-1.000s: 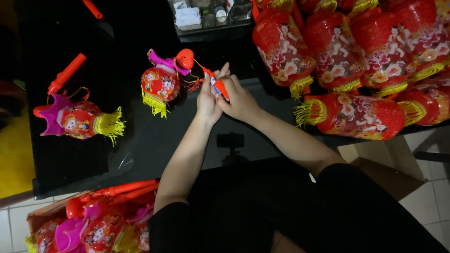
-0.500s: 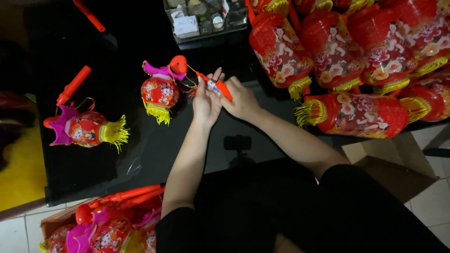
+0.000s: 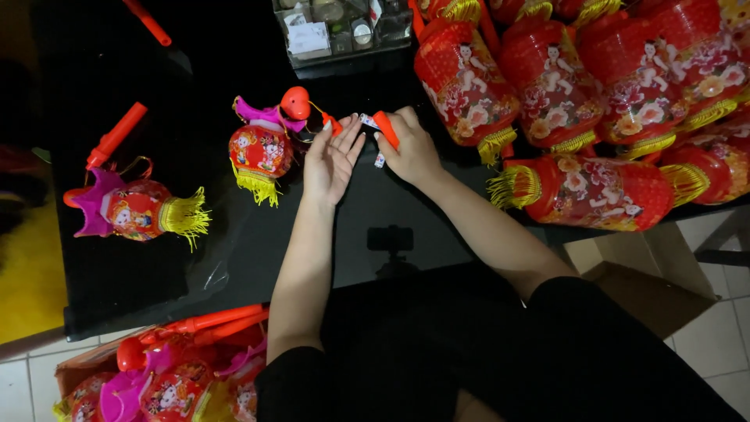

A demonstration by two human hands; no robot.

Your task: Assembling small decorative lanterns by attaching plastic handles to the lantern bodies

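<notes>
Head view shows the right hand (image 3: 410,148) gripping an orange handle (image 3: 386,129) with a small battery (image 3: 369,122) at its end, while the left hand (image 3: 332,160) lies open beside it, fingers steadying the work. Just to the left rests a small red lantern (image 3: 260,152) on the black table (image 3: 156,258). Big red lanterns (image 3: 578,191) crowd its right side, above a pale tiled floor (image 3: 715,344).
</notes>
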